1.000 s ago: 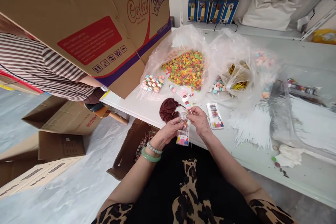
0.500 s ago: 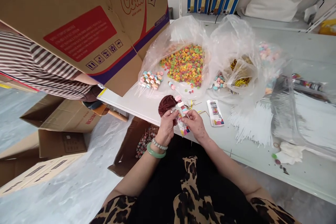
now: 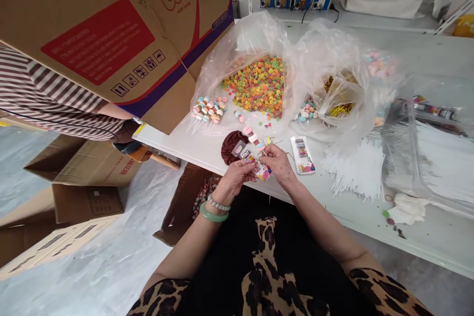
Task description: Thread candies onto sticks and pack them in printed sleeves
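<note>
My left hand (image 3: 239,177) is closed on a small printed clear plastic bag (image 3: 263,173), its fingers pinching the middle. My right hand (image 3: 278,164) pinches the stick of a candy skewer (image 3: 253,137), strung with pink, white and blue pieces. The candies stick out beyond my fingers, just above the bag and outside it. Behind my left hand lies a gathered dark maroon cloth (image 3: 229,147). Gold twist ties (image 3: 273,141) lie beyond my right hand. To its right is a stack of printed bags (image 3: 302,155).
A large cardboard box (image 3: 170,86) stands at the left, beside a person in a striped top (image 3: 48,94). Bags of ring candies (image 3: 259,84) and gold ties (image 3: 339,108) lie at the back. Finished-looking skewers (image 3: 209,110) and white sticks (image 3: 355,165) flank them. An open carton (image 3: 177,202) sits below.
The printed bag has turned so its labelled top now shows beyond my left fingers. My left hand has shifted slightly downward in its grip; my right hand still pinches the skewer.
</note>
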`<state>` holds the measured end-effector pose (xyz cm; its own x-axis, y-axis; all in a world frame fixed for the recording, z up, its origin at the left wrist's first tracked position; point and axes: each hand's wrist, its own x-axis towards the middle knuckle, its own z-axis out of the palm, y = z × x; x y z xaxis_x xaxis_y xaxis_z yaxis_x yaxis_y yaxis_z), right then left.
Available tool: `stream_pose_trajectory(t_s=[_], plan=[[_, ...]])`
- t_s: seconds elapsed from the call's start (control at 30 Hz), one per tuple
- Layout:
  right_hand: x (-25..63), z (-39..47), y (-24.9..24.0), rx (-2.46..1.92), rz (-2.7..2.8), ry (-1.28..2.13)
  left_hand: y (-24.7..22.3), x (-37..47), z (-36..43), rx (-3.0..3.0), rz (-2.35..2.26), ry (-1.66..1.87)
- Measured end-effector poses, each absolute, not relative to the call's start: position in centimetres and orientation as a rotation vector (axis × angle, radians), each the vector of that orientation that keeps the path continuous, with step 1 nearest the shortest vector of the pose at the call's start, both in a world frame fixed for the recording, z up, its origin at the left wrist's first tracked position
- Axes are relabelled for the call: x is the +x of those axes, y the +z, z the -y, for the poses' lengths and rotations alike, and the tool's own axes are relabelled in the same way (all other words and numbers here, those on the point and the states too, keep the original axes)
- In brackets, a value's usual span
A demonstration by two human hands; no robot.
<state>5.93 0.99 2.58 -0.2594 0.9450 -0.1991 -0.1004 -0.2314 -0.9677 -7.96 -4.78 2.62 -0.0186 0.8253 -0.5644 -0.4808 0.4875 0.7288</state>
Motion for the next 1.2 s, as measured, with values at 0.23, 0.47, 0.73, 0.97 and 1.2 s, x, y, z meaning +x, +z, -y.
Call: stream_pose_trajectory(t_s=[0.23, 0.47, 0.73, 0.97, 1.2], plan=[[6.3, 0.0, 3.3, -1.160, 1.152, 1.671, 2.0, -7.8, 3.9, 0.311, -1.266, 1.352], [6.3, -0.5, 2.9, -1.151, 1.064, 1.698, 2.5, -8.0, 3.9, 0.237, -1.089, 1.252], [6.5, -0.8, 2.9, -1.128, 1.169, 1.671, 1.9, -8.5, 3.4, 0.086, -1.115, 1.188], [5.9, -0.5, 2.2, -1.186, 1.239, 1.511, 1.4, -8.0, 3.3, 0.178, -1.130, 1.338], [5.1, -1.3, 2.5, -1.224, 1.128, 1.473, 2.3, -7.6, 3.2, 0.138, -1.104, 1.225]])
